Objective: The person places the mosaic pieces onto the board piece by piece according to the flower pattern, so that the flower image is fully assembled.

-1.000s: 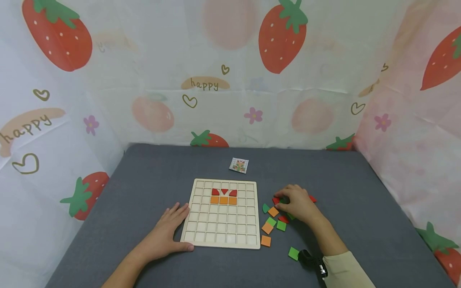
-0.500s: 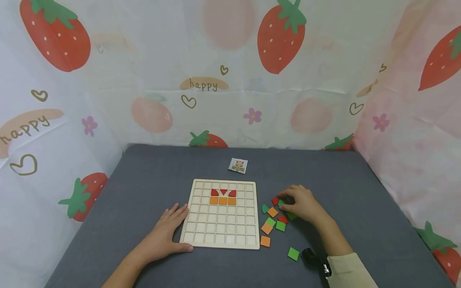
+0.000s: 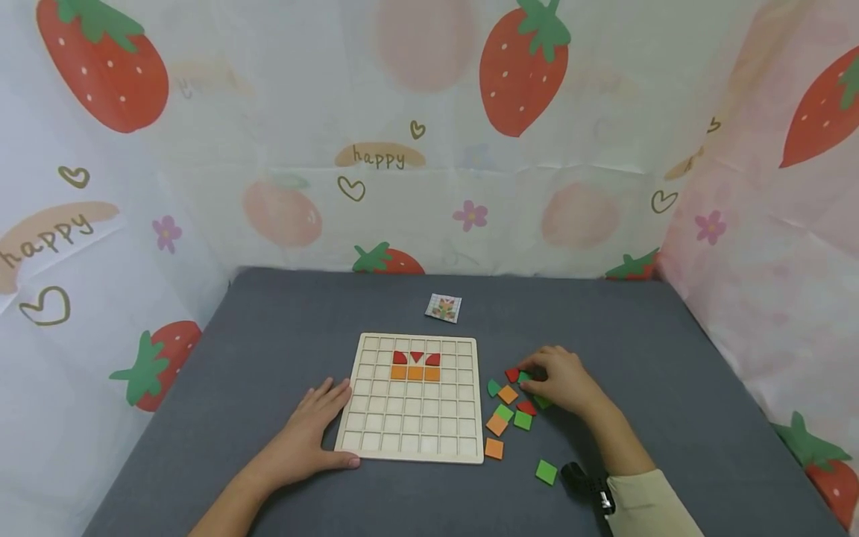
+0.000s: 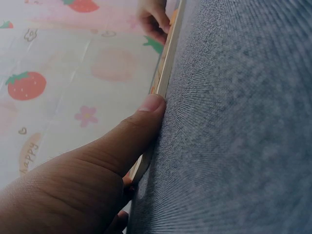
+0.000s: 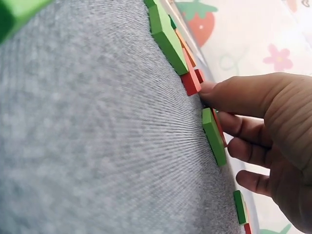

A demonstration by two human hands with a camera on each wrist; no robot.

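My left hand (image 3: 305, 432) lies at the left side of a square wooden grid board (image 3: 409, 418). Its fingers are spread along the left edge and the thumb (image 4: 131, 131) touches the near-left corner. Three red pieces (image 3: 416, 358) sit in a row on the board, above three orange squares (image 3: 415, 373). Right of the board, my right hand (image 3: 560, 380) reaches into loose coloured tiles and pinches a dark green tile (image 3: 523, 378) between thumb and fingertips. A red tile (image 3: 512, 374) lies just left of these fingertips. In the right wrist view the pinched tile is mostly hidden.
Orange tiles (image 3: 493, 448), green tiles (image 3: 523, 421) and a red tile (image 3: 526, 408) lie between board and right hand. One light green square (image 3: 546, 472) sits nearer the front. Behind the board is a small pattern card (image 3: 444, 308). Printed cloth (image 3: 403, 216) surrounds the grey table (image 3: 302, 306).
My right hand has shifted slightly right, showing more of the red tile beside its fingertips and covering a red piece at its far side. The left hand and board stay put.
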